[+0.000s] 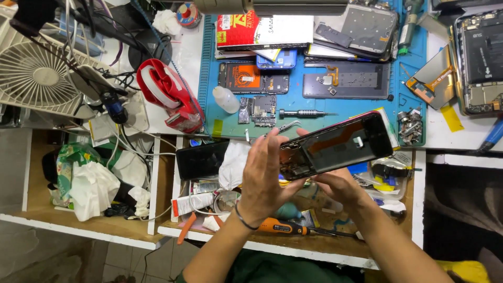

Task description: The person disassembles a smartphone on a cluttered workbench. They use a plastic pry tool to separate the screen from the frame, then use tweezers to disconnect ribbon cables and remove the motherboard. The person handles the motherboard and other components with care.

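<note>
I hold an opened dark phone body (340,144) with a reddish edge above an open drawer. My left hand (264,175) grips its left end, fingers raised along the side. My right hand (338,186) supports it from beneath, thumb near the lower edge. The phone is tilted, its right end higher. Inside it I see dark panels and a small white patch. Tweezers (285,127) lie just behind my left fingers on the blue work mat (209,105).
On the mat lie a circuit board (259,109), a screwdriver (304,112), a small white bottle (225,99) and several opened phones. A red tape dispenser (170,94) and a white fan (36,76) stand at left. An orange screwdriver (280,227) lies in the cluttered drawer.
</note>
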